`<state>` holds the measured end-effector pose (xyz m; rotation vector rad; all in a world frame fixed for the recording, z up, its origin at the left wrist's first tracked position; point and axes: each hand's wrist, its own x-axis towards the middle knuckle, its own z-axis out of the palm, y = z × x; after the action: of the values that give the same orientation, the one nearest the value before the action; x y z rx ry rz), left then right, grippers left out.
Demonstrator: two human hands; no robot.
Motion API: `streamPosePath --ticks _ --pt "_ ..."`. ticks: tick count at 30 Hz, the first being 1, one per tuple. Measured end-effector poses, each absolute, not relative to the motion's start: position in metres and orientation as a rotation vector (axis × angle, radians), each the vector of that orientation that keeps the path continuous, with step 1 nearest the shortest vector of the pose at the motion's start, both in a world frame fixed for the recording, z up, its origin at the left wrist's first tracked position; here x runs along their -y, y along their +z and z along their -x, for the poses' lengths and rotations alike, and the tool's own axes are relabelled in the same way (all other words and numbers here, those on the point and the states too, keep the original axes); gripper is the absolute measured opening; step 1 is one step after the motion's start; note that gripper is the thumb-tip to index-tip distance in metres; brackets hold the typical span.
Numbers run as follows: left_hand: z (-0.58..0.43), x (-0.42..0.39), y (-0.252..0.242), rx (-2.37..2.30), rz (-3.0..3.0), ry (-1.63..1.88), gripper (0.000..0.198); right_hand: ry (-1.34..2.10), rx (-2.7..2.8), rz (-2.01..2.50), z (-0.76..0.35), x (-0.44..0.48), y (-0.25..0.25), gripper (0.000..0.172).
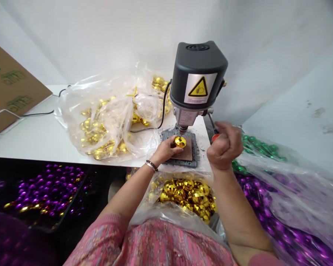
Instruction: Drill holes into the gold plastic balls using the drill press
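Note:
A shiny gold faceted ball point(180, 142) is pinched between the thumb and fingers of my left hand point(166, 150). The ball sits under the chuck of a black drill press point(199, 70), above a brown board point(184, 153) on the grey machine base point(194, 159). The drill tip meets or nearly meets the top of the ball. To the right of the machine, my right hand point(225, 146) is closed around the feed lever point(213, 123), whose red part point(215, 137) shows beside the fingers.
Clear plastic bags of gold balls point(97, 129) lie on the white table point(44, 142). An open bag of gold balls point(188, 194) rests at my lap. Purple balls point(50, 188) fill a crate lower left; green point(266, 147) and purple bags point(269, 218) stand right. A cardboard box point(13, 81) is far left.

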<state>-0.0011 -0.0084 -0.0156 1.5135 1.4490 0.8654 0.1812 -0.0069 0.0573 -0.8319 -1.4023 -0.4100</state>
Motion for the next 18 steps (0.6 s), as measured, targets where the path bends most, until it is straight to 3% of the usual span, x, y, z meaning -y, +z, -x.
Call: streamPosePath --ticks 8,13,16,18 --pt "0.008 0.035 0.001 -1.45 -1.524 0.881 0.05 0.087 1.301 1.088 -0.172 -0.025 0.161 0.04" --pt "0.014 0.071 0.019 -1.101 -1.68 0.492 0.07 0.076 1.27 1.066 -0.173 -0.026 0.158 0.041" --pt "0.021 0.065 0.024 -1.081 -1.739 0.522 0.052 0.065 1.266 1.058 -0.174 -0.025 0.154 0.04" --pt "0.037 0.047 0.026 -1.318 -1.791 0.598 0.041 0.05 1.284 1.049 -0.175 -0.025 0.154 0.039"
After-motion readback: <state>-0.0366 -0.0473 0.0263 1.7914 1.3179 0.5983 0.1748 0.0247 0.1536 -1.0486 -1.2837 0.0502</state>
